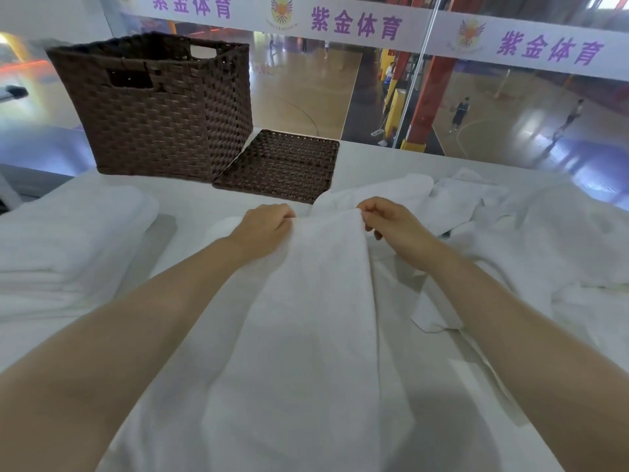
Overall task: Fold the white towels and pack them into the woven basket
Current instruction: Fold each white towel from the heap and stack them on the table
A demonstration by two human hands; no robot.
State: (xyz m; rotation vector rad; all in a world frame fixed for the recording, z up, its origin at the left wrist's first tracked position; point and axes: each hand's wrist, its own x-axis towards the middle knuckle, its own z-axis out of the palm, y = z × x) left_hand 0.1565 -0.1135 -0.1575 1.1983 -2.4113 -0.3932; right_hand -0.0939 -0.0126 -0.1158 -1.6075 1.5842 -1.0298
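1. Towel [306,301], white and long, hangs in the middle of the view, held up at its far edge by both hands, and it runs down toward the person.
2. Left hand [265,226] has its fingers curled and pinches the left part of that edge.
3. Right hand [391,223] pinches the right part of the same edge, fingers bent over the cloth.
4. Under the towel is a white worktop [190,199].
5. A pile of loose, crumpled towels [510,226] lies on the right side of the worktop.
6. A stack of folded towels [68,240] sits on the left.
7. The brown woven basket [153,110] stands at the far left, well apart from the hands.
8. Its flat lid [282,165] lies just beside it, touching its right side.
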